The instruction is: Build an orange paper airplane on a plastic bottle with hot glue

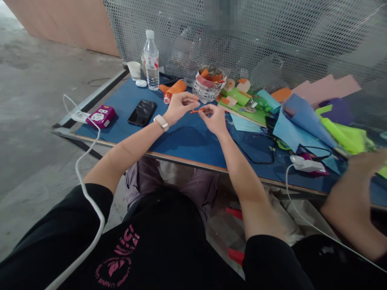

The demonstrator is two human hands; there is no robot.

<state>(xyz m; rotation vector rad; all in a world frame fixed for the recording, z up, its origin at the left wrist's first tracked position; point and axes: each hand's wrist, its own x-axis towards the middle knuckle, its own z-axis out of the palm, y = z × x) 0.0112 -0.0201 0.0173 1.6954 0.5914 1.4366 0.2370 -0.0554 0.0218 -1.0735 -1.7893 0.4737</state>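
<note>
Both hands, the left hand [180, 106] and right hand [214, 118], pinch a thin orange strip [198, 110] above the blue table [187, 141]. Paper scraps fill a woven basket [208, 85].

Black short-sleeved top; sleeves end above the elbows, forearms bare. Pink printed lettering and a round emblem [113, 264] on the chest, reading upside down from the head view. Pale band with a small rectangular face [161, 122] on the left wrist. Right wrist bare. Left hand [179, 106] and right hand [215, 119]: no gloves or rings visible. Mauve-grey trousers [148, 177] over the knees. White cable [87, 197] lies across the left shoulder and sleeve.
</note>
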